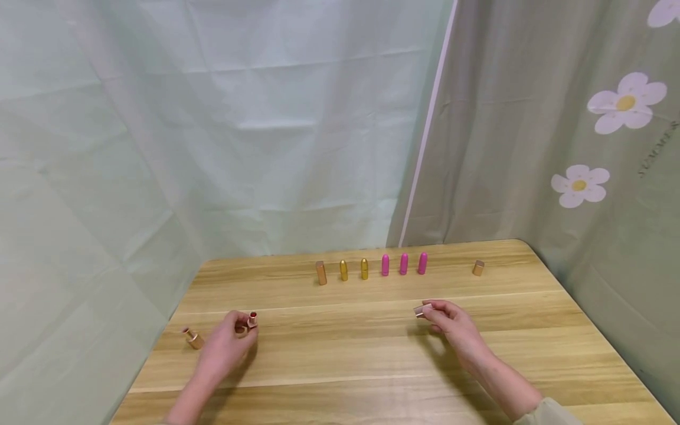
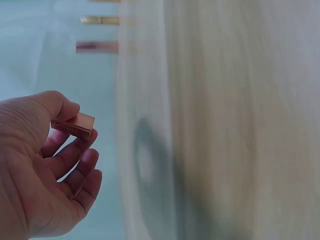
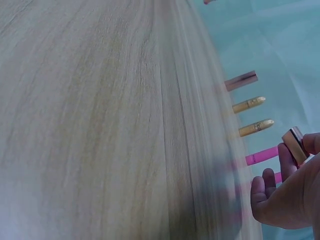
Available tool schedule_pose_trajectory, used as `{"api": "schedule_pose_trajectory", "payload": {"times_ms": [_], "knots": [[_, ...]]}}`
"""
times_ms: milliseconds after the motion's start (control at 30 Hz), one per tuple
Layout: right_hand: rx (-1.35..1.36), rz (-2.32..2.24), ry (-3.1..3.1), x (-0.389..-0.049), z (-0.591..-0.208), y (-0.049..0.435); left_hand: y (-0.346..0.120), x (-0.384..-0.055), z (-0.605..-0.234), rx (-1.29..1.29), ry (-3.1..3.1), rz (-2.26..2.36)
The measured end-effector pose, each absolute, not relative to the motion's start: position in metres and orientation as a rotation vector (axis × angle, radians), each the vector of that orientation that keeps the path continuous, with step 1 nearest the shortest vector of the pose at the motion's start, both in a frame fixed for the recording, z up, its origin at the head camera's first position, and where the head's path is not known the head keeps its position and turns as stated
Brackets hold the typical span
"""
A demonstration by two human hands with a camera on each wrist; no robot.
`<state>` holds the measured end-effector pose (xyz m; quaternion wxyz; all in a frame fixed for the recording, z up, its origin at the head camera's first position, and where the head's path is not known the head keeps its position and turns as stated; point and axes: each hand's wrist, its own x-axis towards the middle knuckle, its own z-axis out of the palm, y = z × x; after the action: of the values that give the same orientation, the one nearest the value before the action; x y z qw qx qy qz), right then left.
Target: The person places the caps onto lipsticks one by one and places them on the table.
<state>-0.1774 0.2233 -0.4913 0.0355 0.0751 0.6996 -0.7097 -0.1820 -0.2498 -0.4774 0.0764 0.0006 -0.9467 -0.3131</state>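
Above the left part of the table, my left hand (image 1: 225, 348) pinches an uncapped lipstick (image 1: 252, 320), its dark red tip facing up. Thumb and fingertips grip its rose-gold base in the left wrist view, the other fingers loosely bent. My right hand (image 1: 458, 332) holds a rose-gold lipstick cap (image 1: 422, 310) by thumb and fingers, tilted sideways over the right part of the table. Both hands are well apart. Left of my left hand stands a second uncapped lipstick (image 1: 193, 339). A short rose-gold cap (image 1: 479, 268) stands at the back right.
Along the back of the wooden table (image 1: 340, 366) stand a closed rose-gold lipstick (image 1: 321, 273), two gold bullet-shaped tubes (image 1: 364, 269) and three pink ones (image 1: 404, 264). Pale curtains (image 1: 297, 130) hang close behind the table and along its sides.
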Motion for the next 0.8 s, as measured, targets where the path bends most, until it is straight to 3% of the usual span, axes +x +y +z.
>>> {"api": "schedule_pose_trajectory", "payload": {"times_ms": [800], "knots": [[0.183,-2.199,2.177,-0.170,-0.494,0.217,-0.157,-0.173,-0.457,-0.508,-2.695,-0.806]]}}
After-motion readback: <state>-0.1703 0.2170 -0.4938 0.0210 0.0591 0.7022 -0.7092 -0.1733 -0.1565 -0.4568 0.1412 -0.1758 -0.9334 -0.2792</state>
